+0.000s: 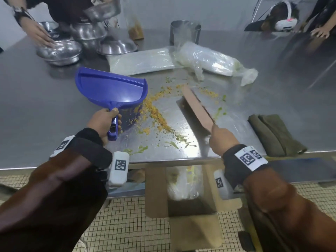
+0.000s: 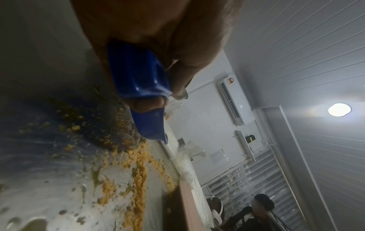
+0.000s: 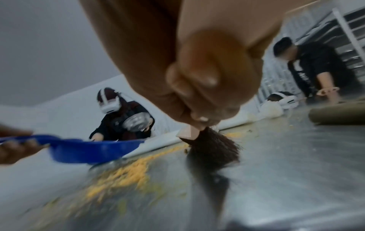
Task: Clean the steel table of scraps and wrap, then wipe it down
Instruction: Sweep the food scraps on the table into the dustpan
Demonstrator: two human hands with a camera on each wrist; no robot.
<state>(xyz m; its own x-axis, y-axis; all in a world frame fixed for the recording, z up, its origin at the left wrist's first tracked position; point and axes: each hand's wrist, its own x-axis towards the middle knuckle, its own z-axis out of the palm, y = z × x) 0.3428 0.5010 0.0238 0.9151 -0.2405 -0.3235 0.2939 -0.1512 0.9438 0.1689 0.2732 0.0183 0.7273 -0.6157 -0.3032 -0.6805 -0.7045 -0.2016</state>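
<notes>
Scraps lie on the steel table between both hands, their band running from beside the left hand away toward the brush tip. Left hand clamps the dustpan handle; the pan hangs raised and tilted. Right hand clamps the brush, pointing away. Risk: sweeping against a raised lip would push crumbs underneath it.

brush handle: hidden in right hand | scraps: motion-blurred | dustpan: mostly hidden

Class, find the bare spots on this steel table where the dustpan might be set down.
Bare steel lies left of the dustpan, below the bowls, and right of the plastic wrap, above the folded cloth. The middle is crowded with scraps.
</notes>
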